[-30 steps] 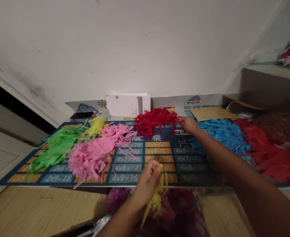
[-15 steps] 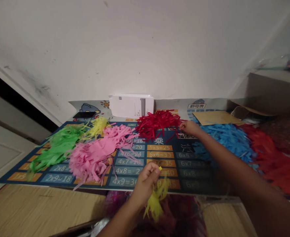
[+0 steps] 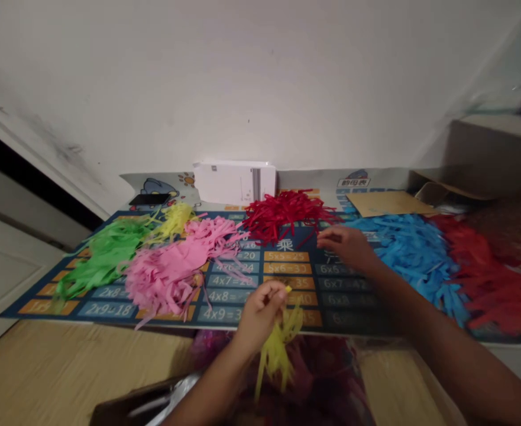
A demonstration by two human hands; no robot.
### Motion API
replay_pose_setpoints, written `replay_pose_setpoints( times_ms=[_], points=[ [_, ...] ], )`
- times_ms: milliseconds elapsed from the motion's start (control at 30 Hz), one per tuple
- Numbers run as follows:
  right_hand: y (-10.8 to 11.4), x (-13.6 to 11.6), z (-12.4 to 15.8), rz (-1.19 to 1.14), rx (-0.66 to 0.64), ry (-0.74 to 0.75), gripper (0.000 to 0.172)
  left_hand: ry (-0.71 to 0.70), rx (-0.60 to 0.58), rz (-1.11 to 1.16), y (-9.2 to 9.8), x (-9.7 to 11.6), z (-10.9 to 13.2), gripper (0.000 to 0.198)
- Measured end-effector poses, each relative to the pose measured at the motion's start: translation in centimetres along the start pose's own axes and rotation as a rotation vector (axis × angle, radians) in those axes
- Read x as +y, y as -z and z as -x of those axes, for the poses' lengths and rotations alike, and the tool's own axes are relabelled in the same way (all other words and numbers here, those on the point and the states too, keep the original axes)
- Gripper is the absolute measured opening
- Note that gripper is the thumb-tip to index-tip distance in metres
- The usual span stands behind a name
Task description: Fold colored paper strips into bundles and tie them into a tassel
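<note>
My left hand [image 3: 264, 307] is closed in a pinch on the top of a yellow paper tassel [image 3: 278, 349]. Its fringed strips hang past the front edge of the board, and a small yellow tip pokes out above my fingers. Just to the right of and below a heap of dark red paper strips [image 3: 284, 216], my right hand [image 3: 346, 245] hovers with thumb and fingers pinched together. Whether a thin strip is between them I cannot make out. On the left lie pink tassels [image 3: 171, 266], green tassels [image 3: 109, 254] and a yellow bundle [image 3: 175, 220].
Blue tassels [image 3: 415, 254] and red tassels [image 3: 495, 281] lie on the right of the multiplication-chart sheet [image 3: 238, 296]. At the back are a white box [image 3: 236, 182], a black phone-like slab [image 3: 150, 199] and a tan card [image 3: 387, 203]. Below the edge stands a dark open container [image 3: 127, 402].
My right hand has drawn away from the dark red heap, slightly towards me and to the right. My left hand still grips the yellow tassel. The view has tilted a little.
</note>
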State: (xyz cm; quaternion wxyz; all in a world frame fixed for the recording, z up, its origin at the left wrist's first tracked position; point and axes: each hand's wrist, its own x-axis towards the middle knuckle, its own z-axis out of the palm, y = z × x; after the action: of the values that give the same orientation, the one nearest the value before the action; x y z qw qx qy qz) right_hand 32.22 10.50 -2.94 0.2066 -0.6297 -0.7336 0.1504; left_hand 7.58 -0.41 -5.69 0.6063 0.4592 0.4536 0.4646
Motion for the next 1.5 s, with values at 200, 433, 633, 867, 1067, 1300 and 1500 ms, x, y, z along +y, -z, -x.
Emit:
replay_pose_setpoints(
  times_ms=[200, 433, 633, 867, 1067, 1300, 1500],
  points=[
    [-5.2, -5.6, 10.5, -0.818, 0.073, 0.010, 0.017, -0.142, 0.060, -0.229, -0.6, 0.5, 0.1, 0.018],
    [-7.2, -6.7, 12.4, -1.038, 0.189, -0.204, 0.021, -0.308, -0.008, -0.461, -0.4, 0.4, 0.7, 0.014],
    [-7.6, -6.2, 13.2, -1.048, 0.250, -0.234, 0.021, -0.450, -0.056, -0.581, -0.1, -0.1, 0.6, 0.012],
    [-7.0, -5.5, 13.9, -0.740, 0.269, -0.064, 0.014, -0.671, -0.200, -0.803, 0.4, 0.8, 0.5, 0.016],
    [-6.6, -5.2, 14.0, -0.783, 0.175, -0.082, 0.015, -0.532, -0.218, -0.684, 0.4, 0.5, 0.4, 0.017],
    [-6.4, -5.7, 13.9, -1.004, 0.124, -0.198, 0.017, -0.527, -0.236, -0.619, 0.5, 0.0, 0.0, 0.021],
    [-6.8, -5.8, 14.6, -0.690, 0.322, -0.058, 0.009, -0.677, -0.189, -0.684, 0.4, 0.7, -0.2, 0.007]
  ],
)
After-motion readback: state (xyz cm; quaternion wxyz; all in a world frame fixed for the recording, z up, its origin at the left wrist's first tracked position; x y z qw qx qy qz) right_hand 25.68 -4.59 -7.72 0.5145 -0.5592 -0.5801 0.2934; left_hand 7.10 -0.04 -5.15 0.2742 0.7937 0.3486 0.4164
